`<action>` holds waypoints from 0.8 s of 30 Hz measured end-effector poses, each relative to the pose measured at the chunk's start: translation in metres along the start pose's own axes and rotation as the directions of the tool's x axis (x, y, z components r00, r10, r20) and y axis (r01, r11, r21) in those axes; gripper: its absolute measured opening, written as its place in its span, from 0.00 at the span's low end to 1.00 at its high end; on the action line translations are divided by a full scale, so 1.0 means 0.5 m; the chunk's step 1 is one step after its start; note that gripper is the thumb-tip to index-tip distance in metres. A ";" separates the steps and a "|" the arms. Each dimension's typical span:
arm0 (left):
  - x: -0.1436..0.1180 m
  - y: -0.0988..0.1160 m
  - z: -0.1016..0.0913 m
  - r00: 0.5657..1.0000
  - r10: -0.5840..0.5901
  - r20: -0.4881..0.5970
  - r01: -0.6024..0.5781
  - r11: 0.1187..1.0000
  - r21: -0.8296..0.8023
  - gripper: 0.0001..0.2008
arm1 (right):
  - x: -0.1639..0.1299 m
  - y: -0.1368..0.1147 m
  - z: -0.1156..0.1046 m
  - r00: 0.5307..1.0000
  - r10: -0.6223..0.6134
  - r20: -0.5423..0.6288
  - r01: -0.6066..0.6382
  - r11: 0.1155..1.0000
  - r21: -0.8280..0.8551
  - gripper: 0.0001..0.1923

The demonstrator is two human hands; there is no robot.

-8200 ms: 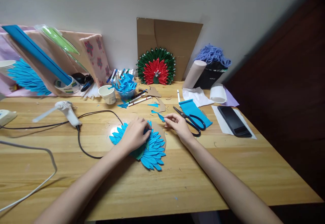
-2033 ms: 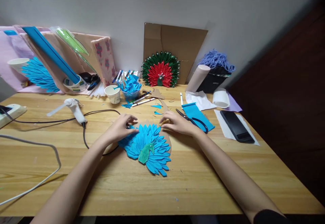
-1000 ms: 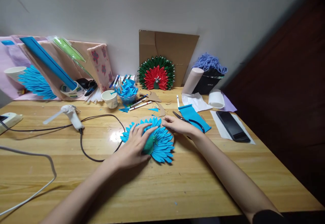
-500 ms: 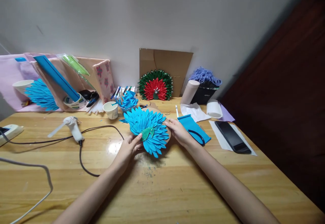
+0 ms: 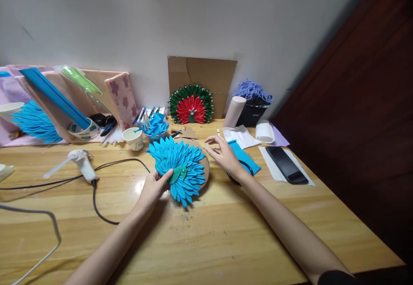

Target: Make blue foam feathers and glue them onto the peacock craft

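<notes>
A peacock craft [image 5: 176, 160] with layered blue petals, a green body and a brown cardboard backing is in my left hand [image 5: 157, 186]. That hand pinches it at the lower left, thumb on top by the green body and the other fingers hidden beneath. My right hand [image 5: 223, 156] is off the craft, just beyond its right side, with fingers apart and nothing in them. Under and beside my right wrist lie a blue sheet [image 5: 243, 156] and a black curved band [image 5: 247, 167].
A glue gun [image 5: 83, 166] with its cord lies at left. Behind are a paper cup [image 5: 133, 138], a cup of blue petals [image 5: 155, 126], cardboard scraps [image 5: 188, 133] and a red and green peacock [image 5: 191, 104]. A phone [image 5: 287, 164] and a white roll [image 5: 264, 132] are at right.
My right hand has let go of the craft's right edge, and its fingers have spread. My left hand still holds the craft. The whole view has shifted slightly.
</notes>
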State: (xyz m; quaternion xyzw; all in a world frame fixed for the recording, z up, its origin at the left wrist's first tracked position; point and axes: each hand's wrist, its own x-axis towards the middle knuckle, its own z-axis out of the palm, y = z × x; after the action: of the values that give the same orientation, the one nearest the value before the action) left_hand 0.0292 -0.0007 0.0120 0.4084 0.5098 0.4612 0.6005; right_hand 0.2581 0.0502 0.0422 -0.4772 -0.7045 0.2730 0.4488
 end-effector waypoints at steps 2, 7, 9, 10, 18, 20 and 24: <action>0.005 -0.002 -0.005 0.999 0.028 -0.015 -0.028 1.000 -0.007 0.22 | 0.000 -0.010 -0.016 0.976 -0.202 0.076 0.212 0.962 -0.171 0.05; 0.010 -0.002 -0.007 0.999 0.017 -0.038 -0.017 1.000 -0.002 0.22 | -0.008 -0.019 -0.015 0.917 -0.308 0.254 0.378 0.874 -0.305 0.02; 0.008 0.001 -0.005 0.999 0.022 -0.035 -0.022 1.000 0.005 0.22 | -0.011 -0.016 -0.008 0.901 -0.329 0.283 0.411 0.857 -0.310 0.02; 0.008 0.002 -0.005 0.999 0.027 -0.037 -0.026 1.000 0.011 0.23 | -0.011 -0.014 -0.005 0.894 -0.343 0.289 0.426 0.849 -0.311 0.02; 0.010 -0.009 -0.010 0.999 0.039 -0.023 -0.039 0.999 0.027 0.22 | -0.012 -0.010 0.003 0.859 -0.388 0.333 0.490 0.809 -0.323 0.03; 0.010 -0.009 -0.009 0.999 0.033 -0.014 -0.033 0.999 0.002 0.22 | -0.013 -0.010 0.005 0.855 -0.396 0.336 0.499 0.805 -0.321 0.03; 0.008 -0.005 -0.006 0.998 0.053 -0.031 -0.053 0.999 -0.001 0.23 | -0.014 -0.013 0.010 0.848 -0.420 0.323 0.516 0.792 -0.325 0.03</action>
State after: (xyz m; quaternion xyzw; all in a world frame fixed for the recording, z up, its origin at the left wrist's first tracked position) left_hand 0.0267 0.0027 0.0080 0.4141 0.5075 0.4836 0.5806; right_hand 0.2522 0.0413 0.0425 -0.3321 -0.8892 0.0569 0.3093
